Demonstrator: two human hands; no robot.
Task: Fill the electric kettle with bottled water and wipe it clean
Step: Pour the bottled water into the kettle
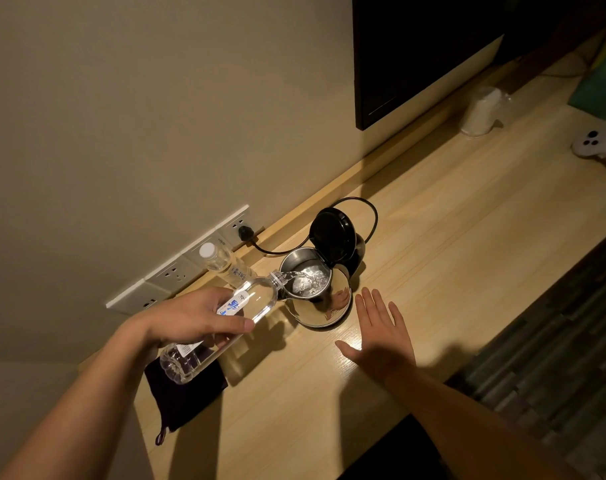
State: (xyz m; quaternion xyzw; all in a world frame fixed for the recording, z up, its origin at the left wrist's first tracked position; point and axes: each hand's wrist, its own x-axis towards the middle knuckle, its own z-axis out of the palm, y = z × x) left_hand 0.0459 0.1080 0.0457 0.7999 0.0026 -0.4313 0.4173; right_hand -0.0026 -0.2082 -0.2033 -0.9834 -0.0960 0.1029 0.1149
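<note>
On the wooden counter (433,271) stands the open-lidded kettle (315,296); the left hand (194,315) grips a tilted water bottle (225,323) pouring into it, the right hand (381,330) spread flat beside it.

Dim, warm yellowish light is filling the scene. Hard dark shadows are falling across the wooden desk (450,244), and a small glare patch is shining beside the right hand (381,334). The steel kettle (315,296) is throwing back reflections. Wide-angle distortion is bending the edges, and the far corner is looking soft and grainy.
</note>
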